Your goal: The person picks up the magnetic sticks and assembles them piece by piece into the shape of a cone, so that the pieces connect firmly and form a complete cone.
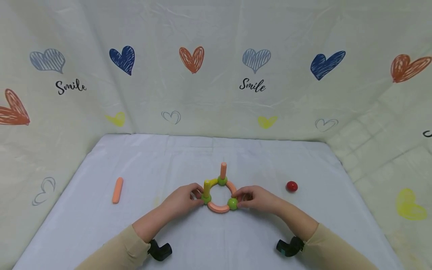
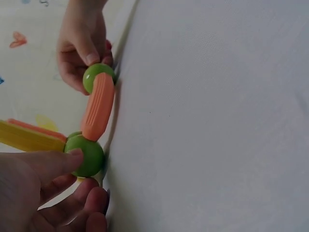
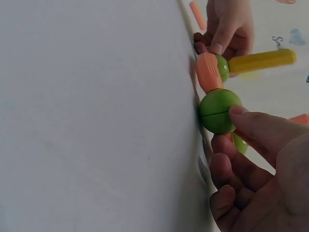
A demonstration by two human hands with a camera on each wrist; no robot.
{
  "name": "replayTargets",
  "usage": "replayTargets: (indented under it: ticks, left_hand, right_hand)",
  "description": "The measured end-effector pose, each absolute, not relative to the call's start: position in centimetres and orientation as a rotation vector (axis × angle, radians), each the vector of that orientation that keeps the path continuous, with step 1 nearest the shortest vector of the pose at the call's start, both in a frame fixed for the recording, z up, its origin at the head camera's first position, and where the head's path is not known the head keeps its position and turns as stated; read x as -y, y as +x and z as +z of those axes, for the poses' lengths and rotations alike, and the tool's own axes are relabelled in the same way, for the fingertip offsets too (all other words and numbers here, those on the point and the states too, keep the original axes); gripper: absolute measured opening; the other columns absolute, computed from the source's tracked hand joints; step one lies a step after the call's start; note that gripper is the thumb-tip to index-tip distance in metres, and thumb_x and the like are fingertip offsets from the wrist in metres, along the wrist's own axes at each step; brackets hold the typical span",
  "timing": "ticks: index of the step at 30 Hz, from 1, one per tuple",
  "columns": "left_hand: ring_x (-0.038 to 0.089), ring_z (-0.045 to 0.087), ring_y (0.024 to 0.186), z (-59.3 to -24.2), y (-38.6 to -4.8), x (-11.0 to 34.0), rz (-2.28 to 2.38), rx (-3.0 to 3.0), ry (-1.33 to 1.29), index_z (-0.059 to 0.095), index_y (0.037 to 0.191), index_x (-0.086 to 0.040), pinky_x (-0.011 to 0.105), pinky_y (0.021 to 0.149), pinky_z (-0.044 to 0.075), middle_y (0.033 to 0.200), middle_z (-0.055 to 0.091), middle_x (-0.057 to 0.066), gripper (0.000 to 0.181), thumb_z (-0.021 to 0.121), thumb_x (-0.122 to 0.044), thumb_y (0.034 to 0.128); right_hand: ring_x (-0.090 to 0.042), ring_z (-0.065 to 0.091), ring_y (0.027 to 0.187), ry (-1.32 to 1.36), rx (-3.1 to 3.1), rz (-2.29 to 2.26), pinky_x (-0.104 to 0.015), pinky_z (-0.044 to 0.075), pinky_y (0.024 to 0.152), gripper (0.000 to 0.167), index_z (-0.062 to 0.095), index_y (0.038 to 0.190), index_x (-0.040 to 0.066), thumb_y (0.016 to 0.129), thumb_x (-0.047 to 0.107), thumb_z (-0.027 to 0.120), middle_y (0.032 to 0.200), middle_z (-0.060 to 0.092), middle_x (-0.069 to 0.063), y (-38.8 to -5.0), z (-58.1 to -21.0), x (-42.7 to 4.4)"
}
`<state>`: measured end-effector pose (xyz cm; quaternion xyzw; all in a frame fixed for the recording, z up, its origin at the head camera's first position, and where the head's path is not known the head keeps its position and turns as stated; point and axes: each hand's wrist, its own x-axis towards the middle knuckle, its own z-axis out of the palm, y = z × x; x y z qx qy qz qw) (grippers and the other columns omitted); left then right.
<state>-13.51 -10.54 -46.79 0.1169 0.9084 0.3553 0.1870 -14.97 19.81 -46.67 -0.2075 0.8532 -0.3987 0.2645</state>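
A toy ring of curved rods joined by three green balls lies on the white cloth. My left hand pinches the left green ball between thumb and fingers; a yellow stick stands upright from it. With thumb and fingertips, my right hand holds the right green ball. An orange curved rod links these two balls at the front. At the back, a green ball carries an upright orange stick. A yellow curved rod and another orange curved rod run to that ball.
A loose orange stick lies on the left of the table. To the right of the right hand sits a red ball. Behind the table hangs a cloth printed with hearts.
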Motion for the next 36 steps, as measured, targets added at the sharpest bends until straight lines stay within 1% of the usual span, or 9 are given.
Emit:
replayTargets:
  ticks: [5,11,19,24,31,36]
  left_hand:
    - [0.012,0.059,0.084,-47.0,-14.0,10.5,1.01,-2.586,0.253,0.064,0.115,-0.021,0.035,0.076,0.05,0.092,0.064,-0.008,0.024,0.071,-0.025,0.0926]
    - [0.011,0.058,0.079,-47.1,-14.6,10.5,1.042,-2.595,0.189,0.063,0.119,-0.019,0.032,0.07,0.049,0.095,0.063,-0.006,0.027,0.069,-0.025,0.0937]
    - [0.012,0.06,0.073,-47.1,-15.5,10.2,1.089,-2.601,0.102,0.063,0.121,-0.018,0.031,0.067,0.049,0.098,0.064,-0.002,0.028,0.067,-0.026,0.0948]
    - [0.012,0.061,0.072,-47.2,-16.3,10.0,1.13,-2.588,0.057,0.063,0.121,-0.017,0.031,0.067,0.049,0.096,0.065,-0.002,0.027,0.067,-0.025,0.0951]
    - [0.014,0.061,0.071,-47.4,-17.0,10.1,1.163,-2.581,0.042,0.063,0.121,-0.016,0.031,0.069,0.048,0.09,0.066,-0.002,0.027,0.065,-0.025,0.096]
    - [0.013,0.061,0.073,-47.1,-16.9,10.0,1.171,-2.573,0.036,0.062,0.121,-0.014,0.032,0.07,0.049,0.091,0.067,-0.002,0.028,0.067,-0.025,0.0955]
  right_hand:
    - [-0.017,0.057,0.083,-0.562,-2.339,-1.07,-0.027,0.049,0.071,0.027,0.071,0.116,0.02,0.089,0.023,0.075,0.089,0.064,0.006,-14.4,-46.4,-19.0]
    - [-0.014,0.06,0.083,-0.572,-2.357,-1.08,-0.025,0.051,0.073,0.025,0.07,0.113,0.019,0.089,0.021,0.076,0.087,0.066,0.009,-14.1,-46.8,-17.8]
    - [-0.012,0.06,0.076,-0.56,-2.422,-1.074,-0.025,0.049,0.068,0.025,0.068,0.11,0.018,0.088,0.025,0.077,0.08,0.065,0.01,-13.6,-47.0,-16.1]
    - [-0.011,0.058,0.071,-0.538,-2.462,-1.085,-0.026,0.048,0.065,0.026,0.067,0.107,0.017,0.086,0.028,0.079,0.075,0.064,0.01,-13.4,-47.0,-15.1]
    - [-0.009,0.06,0.073,-0.516,-2.465,-1.082,-0.027,0.048,0.067,0.027,0.066,0.11,0.016,0.088,0.027,0.077,0.077,0.065,0.011,-13.2,-47.1,-14.4]
    - [-0.01,0.061,0.077,-0.55,-2.436,-1.106,-0.027,0.049,0.07,0.025,0.066,0.112,0.017,0.09,0.024,0.075,0.081,0.067,0.011,-13.4,-47.0,-15.2]
